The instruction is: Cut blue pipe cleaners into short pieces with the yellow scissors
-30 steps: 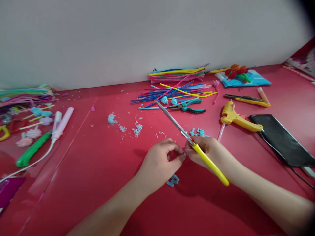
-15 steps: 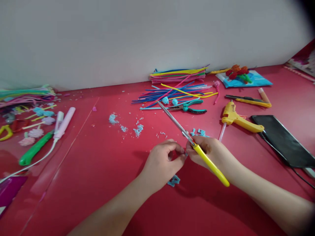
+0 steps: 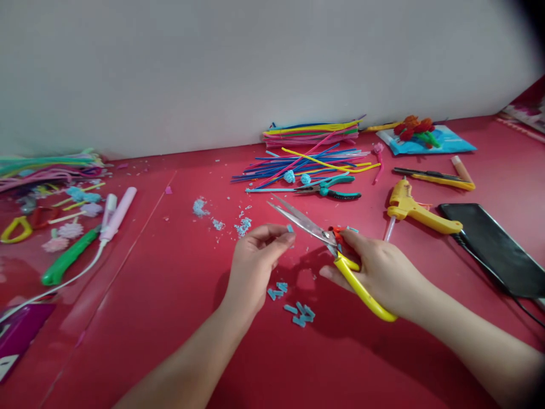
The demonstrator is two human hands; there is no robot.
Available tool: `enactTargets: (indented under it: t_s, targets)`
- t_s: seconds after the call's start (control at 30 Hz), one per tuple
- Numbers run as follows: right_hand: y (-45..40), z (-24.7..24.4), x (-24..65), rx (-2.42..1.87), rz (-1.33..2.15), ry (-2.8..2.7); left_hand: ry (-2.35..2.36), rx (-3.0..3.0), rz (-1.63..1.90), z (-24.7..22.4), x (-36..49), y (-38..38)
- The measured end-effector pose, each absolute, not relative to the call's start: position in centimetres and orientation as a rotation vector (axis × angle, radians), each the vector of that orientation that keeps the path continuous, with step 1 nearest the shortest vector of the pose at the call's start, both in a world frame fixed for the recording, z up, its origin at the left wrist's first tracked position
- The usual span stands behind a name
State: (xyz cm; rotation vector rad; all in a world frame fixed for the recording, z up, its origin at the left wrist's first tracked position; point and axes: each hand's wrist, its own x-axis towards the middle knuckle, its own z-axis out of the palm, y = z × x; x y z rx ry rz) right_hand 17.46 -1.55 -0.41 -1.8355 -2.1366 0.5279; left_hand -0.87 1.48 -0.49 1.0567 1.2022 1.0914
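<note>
My left hand (image 3: 259,261) pinches a small light-blue piece (image 3: 290,228) between thumb and fingertips. Just right of it, my right hand (image 3: 377,267) holds scissors (image 3: 317,230) with yellow and red handles. Their blades are slightly parted and point up-left, the tips above the blue piece without touching it. Two small groups of short blue pieces (image 3: 300,313) lie on the red table below and between the hands. Blue fluff (image 3: 243,227) is scattered beyond my left hand. A few more blue pieces are partly hidden behind my right hand.
Pliers (image 3: 336,187), two blue pompoms and loose coloured stems (image 3: 298,162) lie at the back. On the right are a yellow glue gun (image 3: 419,213), a cutter and a black phone (image 3: 489,250). A pink tool (image 3: 119,213) with a white cord lies left by a green-handled tool (image 3: 70,258).
My hands have moved apart, the left one leftward with a blue piece. The scissors have opened slightly in my right hand. Blue pieces between the hands are now uncovered.
</note>
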Motion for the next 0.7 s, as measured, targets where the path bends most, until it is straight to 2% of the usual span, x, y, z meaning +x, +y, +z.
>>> enactTargets:
  t_s: [0.37,0.7]
  targets:
    - [-1.9,-2.7,17.4,-1.853,0.111,-2.402,1.073,0.845,1.255,-0.1,-1.6,1.8]
    - [-1.9,-2.7,17.5,-1.780,-0.015,-2.413,1.068,0.860,1.241,-0.2,-1.6,1.7]
